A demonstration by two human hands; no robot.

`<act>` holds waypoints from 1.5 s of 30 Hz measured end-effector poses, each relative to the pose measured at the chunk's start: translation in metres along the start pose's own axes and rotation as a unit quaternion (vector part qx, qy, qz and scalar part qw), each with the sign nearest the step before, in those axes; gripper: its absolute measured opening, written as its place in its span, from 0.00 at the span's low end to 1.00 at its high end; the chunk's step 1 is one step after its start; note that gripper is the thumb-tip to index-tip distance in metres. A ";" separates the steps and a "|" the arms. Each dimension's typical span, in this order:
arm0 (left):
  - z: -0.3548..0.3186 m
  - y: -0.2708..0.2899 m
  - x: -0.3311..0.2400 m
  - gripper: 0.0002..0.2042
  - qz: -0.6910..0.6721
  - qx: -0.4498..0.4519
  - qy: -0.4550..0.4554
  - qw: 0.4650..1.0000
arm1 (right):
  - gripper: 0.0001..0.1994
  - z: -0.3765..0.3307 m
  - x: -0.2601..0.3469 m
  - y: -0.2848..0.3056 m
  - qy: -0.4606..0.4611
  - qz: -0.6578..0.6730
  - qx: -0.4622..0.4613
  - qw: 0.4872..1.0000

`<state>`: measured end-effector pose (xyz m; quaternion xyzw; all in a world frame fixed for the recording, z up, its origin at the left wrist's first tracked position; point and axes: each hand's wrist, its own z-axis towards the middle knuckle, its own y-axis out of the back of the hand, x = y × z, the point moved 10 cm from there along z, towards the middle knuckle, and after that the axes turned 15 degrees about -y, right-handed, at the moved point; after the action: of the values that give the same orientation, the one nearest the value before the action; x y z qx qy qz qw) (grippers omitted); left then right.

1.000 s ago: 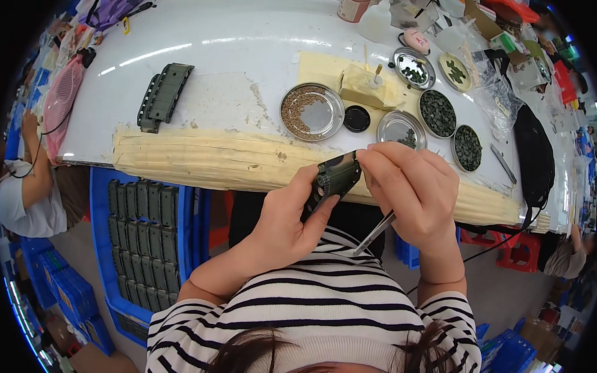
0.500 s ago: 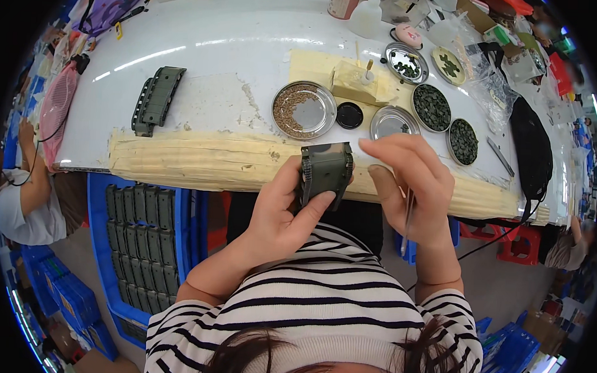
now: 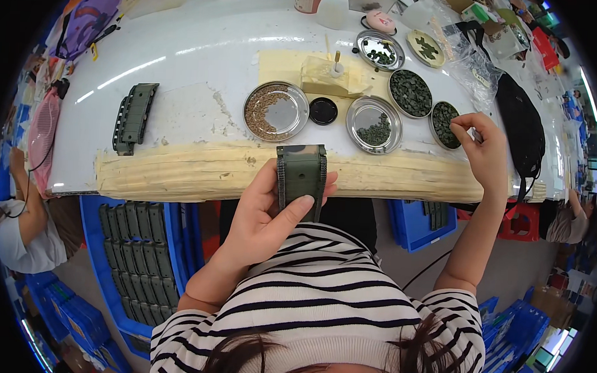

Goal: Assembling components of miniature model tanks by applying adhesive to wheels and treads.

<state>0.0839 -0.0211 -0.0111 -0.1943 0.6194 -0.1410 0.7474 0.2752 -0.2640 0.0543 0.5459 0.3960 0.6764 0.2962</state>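
Observation:
My left hand (image 3: 261, 215) is wrapped round a dark green, ribbed-edged plastic housing (image 3: 301, 177), holding it upright above the table's front edge with the thumb on its face. My right hand (image 3: 482, 143) reaches out to the right, its thumb and forefinger pinched at the rim of a small round dish (image 3: 443, 121) of small dark green parts. A silvery bit of a thin metal tool (image 3: 476, 135) shows within the curled fingers; most of it is hidden. Whether the fingertips also hold a part cannot be made out.
Nearby stand a steel dish of small brown pieces (image 3: 265, 113), a black lid (image 3: 323, 111), a steel dish with green bits (image 3: 374, 127) and a fuller dish (image 3: 410, 93). Two joined green housings (image 3: 135, 118) lie at left. A blue crate (image 3: 135, 246) holds several more.
My right hand has moved from beside the housing out to the small dish at right. The left hand has turned the housing slightly and keeps hold of it. The view has shifted.

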 end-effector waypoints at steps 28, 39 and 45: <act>-0.002 0.008 0.001 0.22 0.025 -0.027 -0.016 0.999 | 0.06 0.016 -0.012 -0.007 -0.058 -0.003 0.081 0.995; -0.003 0.006 0.004 0.22 0.018 -0.021 -0.004 1.000 | 0.06 0.010 -0.004 -0.018 -0.002 -0.019 0.106 0.994; -0.003 0.008 0.005 0.22 0.015 -0.020 -0.004 1.000 | 0.04 0.006 0.008 -0.008 0.063 0.021 0.046 0.997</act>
<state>0.0813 -0.0163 -0.0194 -0.2007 0.6222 -0.1170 0.7476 0.2792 -0.2518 0.0518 0.5236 0.4329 0.6963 0.2313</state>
